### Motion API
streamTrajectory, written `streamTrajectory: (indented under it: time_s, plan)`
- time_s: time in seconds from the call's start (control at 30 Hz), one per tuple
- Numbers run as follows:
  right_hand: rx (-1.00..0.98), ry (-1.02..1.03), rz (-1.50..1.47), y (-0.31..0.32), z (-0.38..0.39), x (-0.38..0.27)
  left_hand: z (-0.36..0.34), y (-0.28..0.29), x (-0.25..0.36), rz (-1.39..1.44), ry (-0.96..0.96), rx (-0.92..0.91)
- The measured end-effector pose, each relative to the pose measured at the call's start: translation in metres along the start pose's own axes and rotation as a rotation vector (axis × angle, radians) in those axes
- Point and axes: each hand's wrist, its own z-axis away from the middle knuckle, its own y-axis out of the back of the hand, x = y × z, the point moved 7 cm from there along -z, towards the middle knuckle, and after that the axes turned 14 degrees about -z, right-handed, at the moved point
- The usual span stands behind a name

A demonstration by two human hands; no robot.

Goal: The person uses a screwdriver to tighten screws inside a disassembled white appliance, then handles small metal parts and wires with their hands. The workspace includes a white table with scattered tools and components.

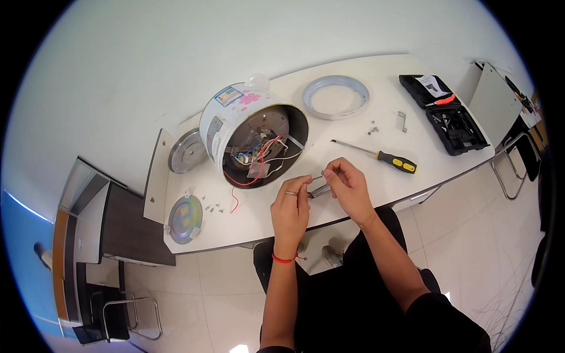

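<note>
Near the table's front edge, my left hand (pixel 289 210) and my right hand (pixel 351 189) face each other, fingertips pinched on a small thin metal piece (pixel 318 177). Its exact kind is too small to make out. A silver and dark metal part (pixel 319 191) shows just below it, between the hands; whether the two are joined I cannot tell. Beyond my left hand lies a rice cooker body (pixel 238 109) on its side, white with pink flowers. Its open underside faces me and shows red, blue and white wires (pixel 262 154).
A yellow and black screwdriver (pixel 395 163) lies right of my hands. Behind are a grey ring (pixel 307 101), loose screws (pixel 372 128), a metal bracket (pixel 401 122) and a black tool case (pixel 459 138). A round metal lid (pixel 187 152), disc (pixel 186 219) and more screws (pixel 210 208) lie left.
</note>
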Motion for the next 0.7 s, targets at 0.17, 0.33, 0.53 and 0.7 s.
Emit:
streamTrajectory:
  time_s: [0.17,0.33,0.53,0.7]
  plan:
    - [-0.015,0.001,-0.001,-0.001,0.0,-0.003,0.0,0.002,0.0,0.028,0.014,0.007]
    - [0.009,-0.096,-0.126,-0.005,0.003,-0.01,-0.001,0.002,-0.001,0.075,0.021,0.002]
    - [-0.027,-0.078,-0.181,-0.008,0.005,-0.011,-0.002,-0.001,-0.009,0.185,0.058,-0.003]
    - [-0.042,-0.051,-0.158,-0.006,0.005,-0.009,-0.003,-0.001,-0.01,0.186,0.034,0.01]
